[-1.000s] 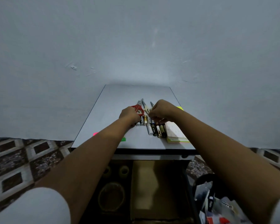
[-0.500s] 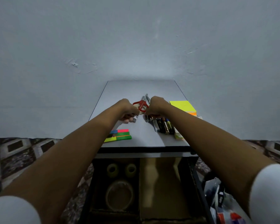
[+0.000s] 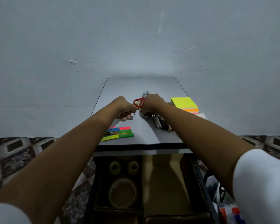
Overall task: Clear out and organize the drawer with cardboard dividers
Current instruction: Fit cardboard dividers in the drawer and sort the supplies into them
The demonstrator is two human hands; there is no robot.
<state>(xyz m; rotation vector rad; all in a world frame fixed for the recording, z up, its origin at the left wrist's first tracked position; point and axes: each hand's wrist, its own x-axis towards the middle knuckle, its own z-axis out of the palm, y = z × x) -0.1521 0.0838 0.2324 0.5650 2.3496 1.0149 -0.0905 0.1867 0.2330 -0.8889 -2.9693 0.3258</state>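
Curling its fingers round a white-ended item, the left hand is resting on the desk; the right hand is lying just beside the scissors, fingers hidden; the drawer is standing open below.

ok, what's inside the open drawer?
In the drawer, left of the cardboard divider: two small tape rolls at the back, one large tape roll in front. The right compartment shows bare cardboard. Anything further back is hidden under the tabletop.
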